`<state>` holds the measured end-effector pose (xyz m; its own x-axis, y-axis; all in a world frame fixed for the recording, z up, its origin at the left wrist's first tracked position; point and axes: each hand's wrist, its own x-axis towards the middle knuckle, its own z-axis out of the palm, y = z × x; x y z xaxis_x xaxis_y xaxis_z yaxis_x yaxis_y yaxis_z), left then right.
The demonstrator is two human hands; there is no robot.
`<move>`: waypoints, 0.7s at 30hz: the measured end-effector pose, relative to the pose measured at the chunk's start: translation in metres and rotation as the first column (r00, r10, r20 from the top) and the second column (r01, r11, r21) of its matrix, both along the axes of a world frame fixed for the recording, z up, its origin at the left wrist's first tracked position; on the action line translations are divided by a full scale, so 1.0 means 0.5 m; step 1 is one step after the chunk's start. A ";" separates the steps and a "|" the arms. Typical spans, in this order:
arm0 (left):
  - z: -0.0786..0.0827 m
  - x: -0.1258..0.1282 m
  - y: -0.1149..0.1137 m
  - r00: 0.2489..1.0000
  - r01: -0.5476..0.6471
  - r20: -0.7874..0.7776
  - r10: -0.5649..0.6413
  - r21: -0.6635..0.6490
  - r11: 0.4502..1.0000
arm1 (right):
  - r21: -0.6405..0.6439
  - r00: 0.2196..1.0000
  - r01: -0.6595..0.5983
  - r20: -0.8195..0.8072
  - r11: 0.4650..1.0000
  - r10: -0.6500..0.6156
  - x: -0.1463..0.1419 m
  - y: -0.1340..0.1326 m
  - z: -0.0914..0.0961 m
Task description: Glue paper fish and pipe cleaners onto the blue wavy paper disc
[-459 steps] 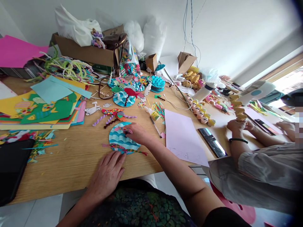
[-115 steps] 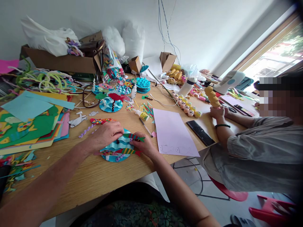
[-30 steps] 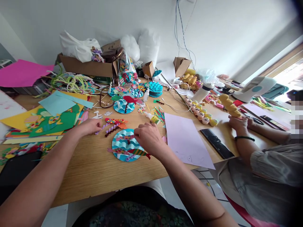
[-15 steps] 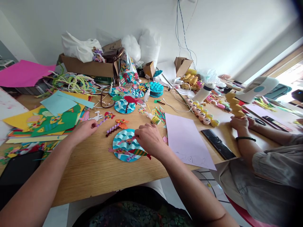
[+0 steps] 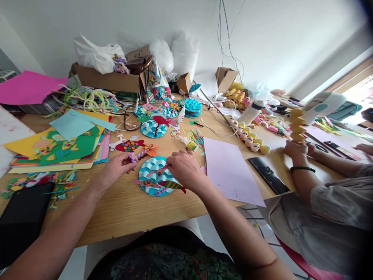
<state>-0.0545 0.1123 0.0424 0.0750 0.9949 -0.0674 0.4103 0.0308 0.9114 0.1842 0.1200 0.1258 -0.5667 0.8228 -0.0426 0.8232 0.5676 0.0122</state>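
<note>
My left hand [image 5: 118,169] is closed in a pinch on a curled purple pipe cleaner [image 5: 132,157], just left of a round blue disc with wavy paper strips [image 5: 147,166]. Over the disc's right side, my right hand [image 5: 186,167] has its fingers pinched at the tail end of a small pink paper fish [image 5: 159,171]. A striped green and red paper fish [image 5: 171,186] and a spotted pink fish [image 5: 147,183] lie across the lower part of the disc. Behind my left hand are a red dotted paper fish [image 5: 129,146] and an orange one [image 5: 150,148].
Coloured paper sheets [image 5: 72,124] and paper scraps [image 5: 62,182] lie left, near a black tablet-like device [image 5: 25,210]. A glue bottle [image 5: 189,144], lilac paper [image 5: 230,167] and a black phone [image 5: 268,175] lie right. A co-worker's hands [image 5: 297,149] hold a yellow wavy piece.
My left hand has moved right, closer to the disc, bringing the purple pipe cleaner along. My right hand stays almost in place over the disc.
</note>
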 end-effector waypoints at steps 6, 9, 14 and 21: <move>0.000 0.045 -0.022 0.992 0.044 0.123 -0.034 -0.078 0.996 | -0.014 1.000 0.000 0.019 1.000 0.001 -0.003 0.001 0.004; 0.009 0.055 -0.026 0.992 0.060 0.122 -0.046 -0.114 0.992 | -0.020 1.000 -0.002 0.014 1.000 0.002 -0.004 -0.001 0.007; 0.015 0.042 -0.003 0.996 0.061 0.070 -0.053 -0.120 0.991 | -0.023 1.000 -0.002 0.001 1.000 0.002 -0.006 -0.002 0.005; -0.003 0.038 0.023 0.999 0.040 -0.015 -0.042 -0.104 0.994 | -0.023 1.000 0.000 0.010 1.000 0.000 -0.006 -0.001 0.009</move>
<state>-0.0357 0.1240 0.0410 0.1131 0.9787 -0.1712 0.4291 0.1073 0.8969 0.1811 0.1193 0.1301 -0.5662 0.8215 -0.0673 0.8231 0.5679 0.0077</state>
